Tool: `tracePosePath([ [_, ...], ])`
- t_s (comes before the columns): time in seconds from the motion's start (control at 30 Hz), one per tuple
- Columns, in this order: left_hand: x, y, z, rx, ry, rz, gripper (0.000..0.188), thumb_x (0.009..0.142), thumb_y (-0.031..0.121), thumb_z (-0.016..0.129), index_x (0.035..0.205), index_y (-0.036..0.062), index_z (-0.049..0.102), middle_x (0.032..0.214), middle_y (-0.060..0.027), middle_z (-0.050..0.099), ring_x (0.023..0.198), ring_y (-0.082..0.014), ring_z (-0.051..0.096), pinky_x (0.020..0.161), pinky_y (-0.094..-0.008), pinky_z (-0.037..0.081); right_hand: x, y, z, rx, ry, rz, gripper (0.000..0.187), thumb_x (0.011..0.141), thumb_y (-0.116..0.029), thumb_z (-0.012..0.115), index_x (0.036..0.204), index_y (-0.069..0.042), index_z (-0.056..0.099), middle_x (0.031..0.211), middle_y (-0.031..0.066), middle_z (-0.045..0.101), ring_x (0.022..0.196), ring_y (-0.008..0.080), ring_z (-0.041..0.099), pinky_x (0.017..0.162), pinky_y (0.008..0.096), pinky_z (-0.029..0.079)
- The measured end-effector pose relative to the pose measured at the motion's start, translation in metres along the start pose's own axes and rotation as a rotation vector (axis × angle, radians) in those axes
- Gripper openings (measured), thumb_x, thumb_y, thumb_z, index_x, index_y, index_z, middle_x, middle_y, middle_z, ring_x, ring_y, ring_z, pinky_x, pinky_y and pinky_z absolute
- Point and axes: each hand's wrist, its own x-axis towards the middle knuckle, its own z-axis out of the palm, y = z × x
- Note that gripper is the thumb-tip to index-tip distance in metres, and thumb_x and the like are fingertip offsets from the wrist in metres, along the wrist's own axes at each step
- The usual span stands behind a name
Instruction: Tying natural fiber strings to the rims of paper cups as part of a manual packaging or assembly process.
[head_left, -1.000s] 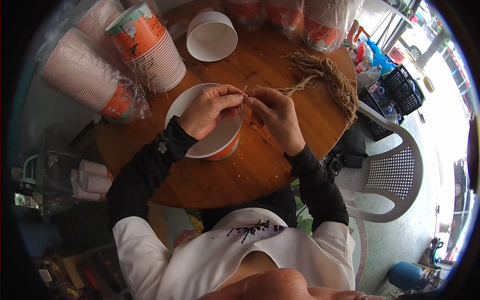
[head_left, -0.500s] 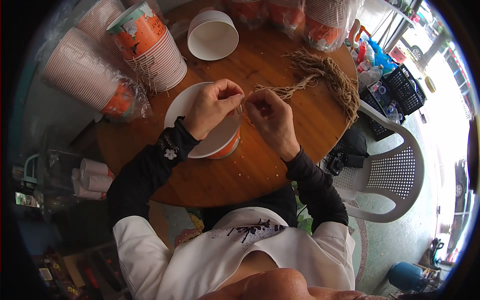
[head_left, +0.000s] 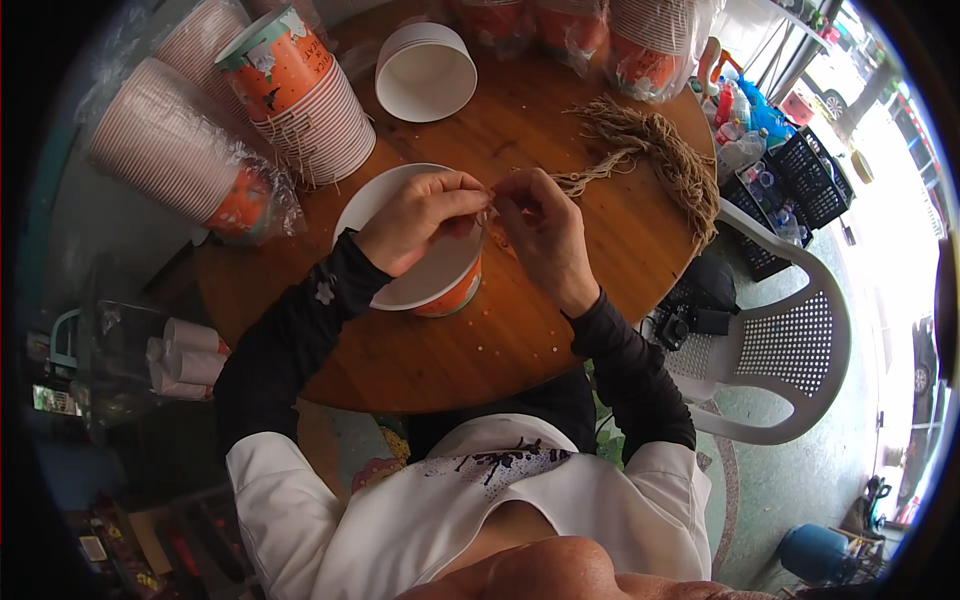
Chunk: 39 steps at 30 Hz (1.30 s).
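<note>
A white paper bucket [head_left: 455, 295] with an orange outside stands on the round wooden table, its mouth facing me. Over its right rim, both my hands meet fingertip to fingertip. My left hand [head_left: 425, 215] is closed in a pinch, its wrist above the bucket's mouth. Closed in a pinch too, my right hand [head_left: 545, 230] is just right of the rim. Between the fingertips is what looks like a thin pale cord, mostly hidden by the fingers. A bundle of tan twisted cords [head_left: 665, 160] lies to the right, its loose ends near my right hand.
Stacked paper buckets [head_left: 310, 120], some in clear plastic, crowd the far left of the wooden table [head_left: 540, 330]. White bowls [head_left: 425, 80] sit at the back. A grey plastic chair [head_left: 790, 340] with a black bag and black crates [head_left: 810, 180] are at the right.
My hands have drawn closer, fingertips now touching, with the right hand slightly left and higher. My left wrist has turned a little. The bucket has shifted very slightly.
</note>
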Motion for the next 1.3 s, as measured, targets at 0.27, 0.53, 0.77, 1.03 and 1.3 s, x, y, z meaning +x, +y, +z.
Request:
tracePosePath([
  [0.27,0.003,-0.009,-0.009,-0.455,-0.108,-0.156,0.011,0.095,0.016,0.062,0.095,0.0049,0.065,0.083,0.0003,0.060,0.071,-0.0066,0.054,0.068,-0.0206,0.046,-0.005,-0.009,-0.003,0.044,-0.060,-0.037,0.013,0.090,-0.004,0.064,0.101,-0.001,0.060,0.088,0.0070,0.068,0.079,0.0139,0.068,0.069,0.0265,0.054],
  [0.53,-0.001,0.001,-0.005,0.002,0.019,-0.046,0.015,0.094,0.015,0.062,0.103,0.0032,0.066,0.086,0.0032,0.062,0.072,-0.0036,0.051,0.067,-0.0190,0.042,0.000,0.001,-0.010,-0.069,-0.002,-0.031,0.007,0.091,-0.003,0.062,0.097,-0.001,0.062,0.088,0.0085,0.069,0.078,0.0156,0.068,0.070,0.0287,0.054],
  [0.77,0.000,-0.009,-0.003,0.215,0.068,0.091,0.013,0.092,0.011,0.066,0.101,0.0015,0.067,0.089,0.0022,0.066,0.079,-0.0040,0.059,0.073,-0.0182,0.047,0.000,-0.005,-0.012,-0.204,-0.033,-0.147,0.007,0.088,-0.003,0.063,0.095,-0.003,0.062,0.085,0.0106,0.063,0.075,0.0223,0.064,0.064,0.0312,0.052],
  [1.03,-0.001,-0.008,0.002,0.349,0.082,0.134,0.015,0.093,0.008,0.065,0.103,-0.0009,0.069,0.088,0.0001,0.068,0.081,-0.0055,0.063,0.074,-0.0189,0.050,0.001,0.005,-0.017,-0.320,-0.004,-0.239,0.005,0.087,-0.003,0.062,0.092,-0.002,0.060,0.083,0.0131,0.057,0.072,0.0313,0.059,0.063,0.0365,0.049],
  [1.3,-0.007,-0.013,0.002,0.483,0.139,0.186,0.013,0.090,0.009,0.067,0.098,-0.0007,0.070,0.077,0.0026,0.065,0.072,-0.0018,0.056,0.065,-0.0194,0.046,-0.003,0.010,-0.019,-0.463,-0.006,-0.278,0.010,0.089,-0.004,0.058,0.096,-0.001,0.051,0.088,0.0170,0.057,0.078,0.0391,0.058,0.064,0.0447,0.047],
])
